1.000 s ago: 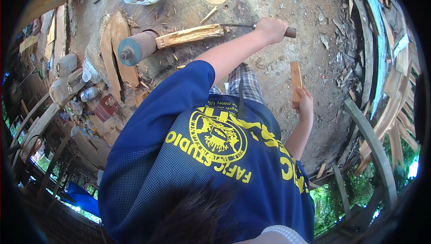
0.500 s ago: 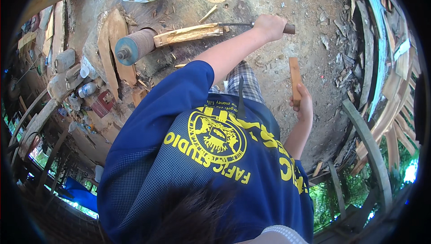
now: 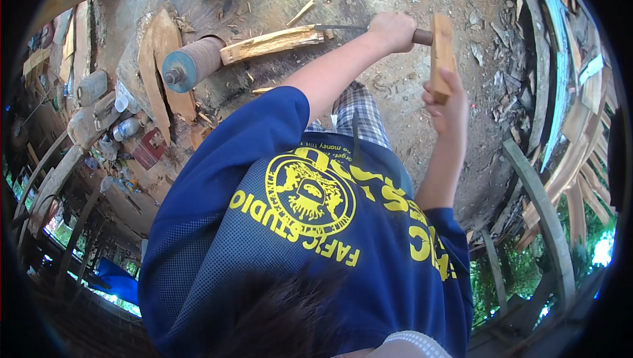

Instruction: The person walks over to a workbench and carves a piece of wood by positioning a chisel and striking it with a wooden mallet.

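Covering the ground, dirt (image 3: 395,94) is strewn with wood chips inside an open shed of weathered planks, with greenery showing past the rails. A split log (image 3: 273,43) lies on a chopping block (image 3: 198,94) beside a blue-capped roller (image 3: 191,66). The left hand (image 3: 390,31) is clenched on a blade's handle (image 3: 422,36), the blade (image 3: 339,28) touching the log. The right hand's fingers (image 3: 443,97) grip a wood stick (image 3: 442,55), raised upright. Bottles (image 3: 125,127) stand at left.

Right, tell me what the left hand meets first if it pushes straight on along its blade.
The left hand, fingers closed on a dark-handled thin metal blade, would first meet the pale split length of wood, which the blade tip seems to touch; depth is unclear.
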Motion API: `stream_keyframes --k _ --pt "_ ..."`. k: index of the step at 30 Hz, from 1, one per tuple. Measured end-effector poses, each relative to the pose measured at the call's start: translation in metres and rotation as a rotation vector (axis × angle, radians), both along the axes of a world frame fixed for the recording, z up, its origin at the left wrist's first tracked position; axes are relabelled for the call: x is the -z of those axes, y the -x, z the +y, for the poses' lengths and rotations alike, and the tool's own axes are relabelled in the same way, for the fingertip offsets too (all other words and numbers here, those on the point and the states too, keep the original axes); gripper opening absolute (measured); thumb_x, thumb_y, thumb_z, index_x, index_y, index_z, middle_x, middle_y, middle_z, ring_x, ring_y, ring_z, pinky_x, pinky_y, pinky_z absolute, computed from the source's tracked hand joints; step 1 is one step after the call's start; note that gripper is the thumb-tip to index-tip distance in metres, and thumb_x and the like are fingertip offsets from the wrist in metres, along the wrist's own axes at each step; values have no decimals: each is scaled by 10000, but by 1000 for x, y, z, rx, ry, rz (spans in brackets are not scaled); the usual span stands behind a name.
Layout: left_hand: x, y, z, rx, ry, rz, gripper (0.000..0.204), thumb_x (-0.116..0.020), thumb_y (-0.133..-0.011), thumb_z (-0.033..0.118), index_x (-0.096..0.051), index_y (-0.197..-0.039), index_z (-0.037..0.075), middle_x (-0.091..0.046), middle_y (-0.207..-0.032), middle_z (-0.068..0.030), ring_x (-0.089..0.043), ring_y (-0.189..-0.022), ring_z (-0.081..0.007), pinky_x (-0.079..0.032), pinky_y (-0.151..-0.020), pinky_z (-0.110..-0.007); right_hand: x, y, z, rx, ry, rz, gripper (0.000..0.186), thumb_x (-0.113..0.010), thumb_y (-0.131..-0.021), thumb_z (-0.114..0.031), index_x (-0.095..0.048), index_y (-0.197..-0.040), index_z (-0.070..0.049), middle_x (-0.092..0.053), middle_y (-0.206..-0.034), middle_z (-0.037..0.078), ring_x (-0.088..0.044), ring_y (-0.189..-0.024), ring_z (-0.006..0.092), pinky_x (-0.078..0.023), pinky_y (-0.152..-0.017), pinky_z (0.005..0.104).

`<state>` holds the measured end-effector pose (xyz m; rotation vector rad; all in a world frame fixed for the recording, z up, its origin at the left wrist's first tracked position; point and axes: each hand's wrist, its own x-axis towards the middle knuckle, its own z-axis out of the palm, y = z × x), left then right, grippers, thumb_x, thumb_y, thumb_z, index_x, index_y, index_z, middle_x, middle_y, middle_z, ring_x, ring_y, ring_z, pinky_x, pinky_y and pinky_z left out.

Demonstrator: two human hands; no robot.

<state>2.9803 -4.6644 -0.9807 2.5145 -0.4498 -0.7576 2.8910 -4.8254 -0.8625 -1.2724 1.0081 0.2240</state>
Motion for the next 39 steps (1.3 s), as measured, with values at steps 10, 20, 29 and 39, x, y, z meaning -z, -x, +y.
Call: stream_keyframes --k 10,20,29,39 --pt "-21 6 -4 -59 53 32 240 -620 -807 262 -691 -999 135 -706 -987 -102 -686 -951 -277 -550 -809 -408 -15 11 -37 281 174 -295 418 -524 -945 -237 -405 -1230 45 -551 -768 113 -513 -557 115 -324 -358 186" --pt "-9 9 7 -94 35 10 232 -612 -799 250 -703 -987 147 -711 -961 -92 -691 -932 -261 -550 -803 -405 -23 -10 -96 351 290 -422 350 -518 -948 -220 -402 -1222 -36 -562 -912 133 -562 -643 148 -319 -375 209" --pt "28 26 55 -286 -112 55 270 -637 -772 282 -701 -982 125 -719 -959 -115 -696 -917 -279 -548 -819 -412 -6 9 -18 -224 -2 18 408 -557 -929 -269 -432 -1190 19 -557 -745 77 -497 -501 109 -291 -355 182" --pt "-6 88 56 -201 44 15 321 -663 -783 307 -616 -1004 79 -705 -958 -141 -685 -916 -317 -544 -783 -427 19 57 -55 80 -75 44 396 -484 -960 -343 -434 -1168 -10 -550 -779 124 -485 -544 155 -289 -360 228"
